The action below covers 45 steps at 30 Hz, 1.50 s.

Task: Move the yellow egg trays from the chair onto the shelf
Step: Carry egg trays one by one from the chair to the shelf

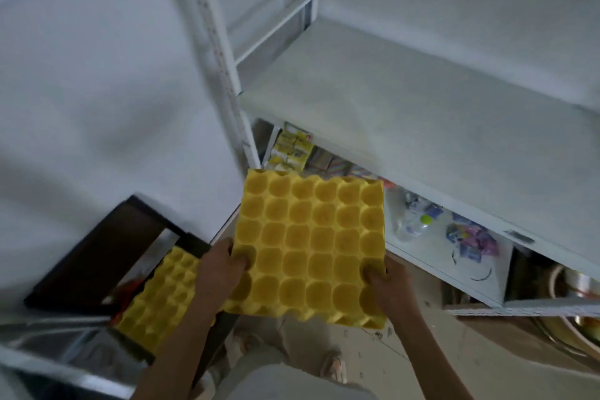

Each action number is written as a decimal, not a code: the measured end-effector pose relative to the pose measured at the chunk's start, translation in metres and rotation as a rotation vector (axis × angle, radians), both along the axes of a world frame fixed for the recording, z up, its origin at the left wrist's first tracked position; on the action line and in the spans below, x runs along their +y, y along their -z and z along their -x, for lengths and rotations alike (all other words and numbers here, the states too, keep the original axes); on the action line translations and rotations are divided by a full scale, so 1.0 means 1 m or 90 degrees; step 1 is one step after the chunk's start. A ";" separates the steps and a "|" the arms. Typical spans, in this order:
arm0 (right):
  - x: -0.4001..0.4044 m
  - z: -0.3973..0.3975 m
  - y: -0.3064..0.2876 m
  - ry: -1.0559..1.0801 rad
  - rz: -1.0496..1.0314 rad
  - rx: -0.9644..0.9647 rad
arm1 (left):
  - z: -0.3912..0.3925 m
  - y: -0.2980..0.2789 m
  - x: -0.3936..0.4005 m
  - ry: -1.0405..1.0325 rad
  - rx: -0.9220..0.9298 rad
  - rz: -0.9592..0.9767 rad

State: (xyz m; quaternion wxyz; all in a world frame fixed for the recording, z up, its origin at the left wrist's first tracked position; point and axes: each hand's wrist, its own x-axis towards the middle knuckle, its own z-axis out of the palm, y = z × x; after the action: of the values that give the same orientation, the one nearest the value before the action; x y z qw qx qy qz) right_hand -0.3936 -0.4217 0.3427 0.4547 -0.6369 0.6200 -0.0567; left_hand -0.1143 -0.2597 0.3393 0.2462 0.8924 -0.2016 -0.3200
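A yellow egg tray [311, 247] with round cups is held flat in the air in front of me, below the front edge of the white shelf [406, 97]. My left hand [220, 269] grips its near left edge with the thumb on top. My right hand [386, 286] grips its near right corner. More yellow egg trays [162, 295] lie stacked on the dark chair [97, 256] at the lower left, partly hidden behind my left forearm.
The white metal shelf post [227, 75] rises left of the shelf board against a white wall. A lower shelf [454, 256] holds packets, a plastic bottle and small boxes. Metal bowls [578, 286] sit at the far right. My feet stand on the floor [324, 344].
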 end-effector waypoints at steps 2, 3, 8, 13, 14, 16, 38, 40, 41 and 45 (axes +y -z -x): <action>-0.002 0.027 -0.012 0.032 0.000 0.010 | 0.030 -0.011 -0.012 0.003 -0.004 0.000; -0.004 0.039 -0.017 0.044 0.007 0.013 | 0.044 -0.014 -0.018 0.003 -0.009 0.009; -0.030 0.094 -0.034 0.055 0.041 0.030 | 0.093 -0.030 -0.059 0.047 -0.046 0.029; -0.055 0.115 -0.037 0.088 0.070 -0.015 | 0.097 -0.051 -0.093 0.118 -0.048 0.072; -0.060 0.113 -0.037 0.095 0.070 -0.022 | 0.090 -0.055 -0.101 0.124 -0.047 0.071; -0.069 0.103 -0.036 0.105 0.073 -0.036 | 0.074 -0.062 -0.117 0.130 -0.051 0.078; -0.310 -0.221 -0.024 0.285 0.143 -0.070 | -0.245 -0.039 -0.397 0.171 0.015 0.264; -0.330 -0.240 -0.016 0.269 0.148 -0.048 | -0.265 -0.025 -0.412 0.221 -0.024 0.236; -0.338 -0.248 -0.013 0.256 0.149 -0.040 | -0.276 -0.017 -0.418 0.245 -0.051 0.221; -0.360 -0.274 0.000 0.254 0.150 -0.025 | -0.310 0.009 -0.439 0.277 -0.114 0.143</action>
State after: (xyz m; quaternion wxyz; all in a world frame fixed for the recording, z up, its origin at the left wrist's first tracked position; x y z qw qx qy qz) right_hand -0.1197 -0.7813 0.3422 0.3688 -0.5491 0.7140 -0.2296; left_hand 0.1959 -0.6990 0.3300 0.2502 0.8197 -0.4443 -0.2609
